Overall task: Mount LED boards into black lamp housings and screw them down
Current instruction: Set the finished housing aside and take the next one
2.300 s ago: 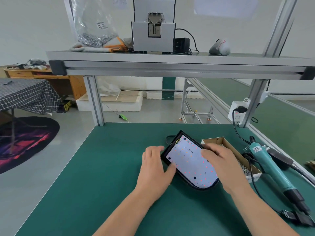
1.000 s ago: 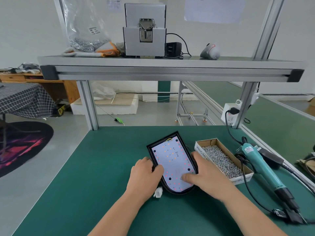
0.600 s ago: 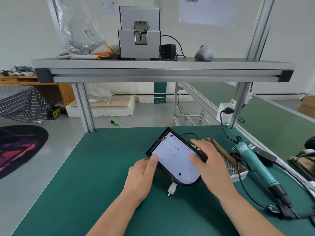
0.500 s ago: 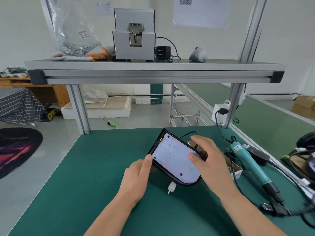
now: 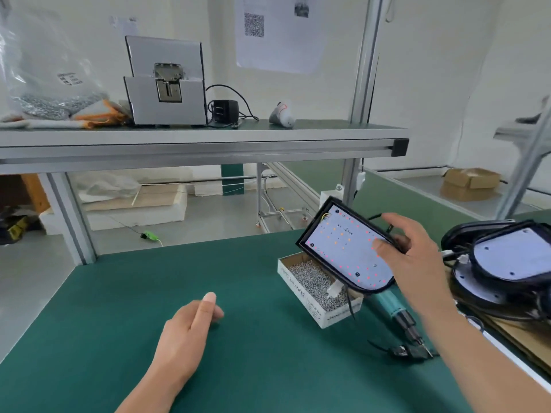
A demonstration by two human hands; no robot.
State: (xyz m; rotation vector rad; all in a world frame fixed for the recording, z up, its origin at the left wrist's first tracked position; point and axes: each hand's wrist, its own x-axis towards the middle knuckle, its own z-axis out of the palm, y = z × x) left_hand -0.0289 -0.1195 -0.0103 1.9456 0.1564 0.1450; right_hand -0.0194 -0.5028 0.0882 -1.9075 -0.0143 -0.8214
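The green desk [image 5: 119, 293] is stretching wide and bare across the left and middle, while the aluminium shelf [image 5: 208, 138] is running overhead and limiting how high anything can be lifted. At the right edge a stack of lamp housings [image 5: 512, 257] with boards in them is crowding the corner, cables trailing around it. The black lamp housing [image 5: 308, 234] is hanging in the air, tilted, over the far end of the cardboard screw box [image 5: 313, 287] and near the stack. Its white LED board [image 5: 343, 248] is sitting inside the rim, facing up toward the camera. The right hand [image 5: 417, 257] is gripping the housing by its right long side, thumb pressing on the board's face and fingers wrapping behind. The left hand [image 5: 190, 332] is lying relaxed on the desk, holding nothing. The housing is looking rigid and fairly light, since one hand is carrying it. The board is probably the fragile part, so holding by the black rim seems safer than pressing on the LEDs. Whether every screw is in, I cannot tell, so the board may be sitting loose. The teal electric screwdriver [image 5: 390, 305] is lying under the housing beside the box. A small white connector [image 5: 334, 290] is dangling from the housing over the screws, and it is likely to snag on the box wall in any low move.
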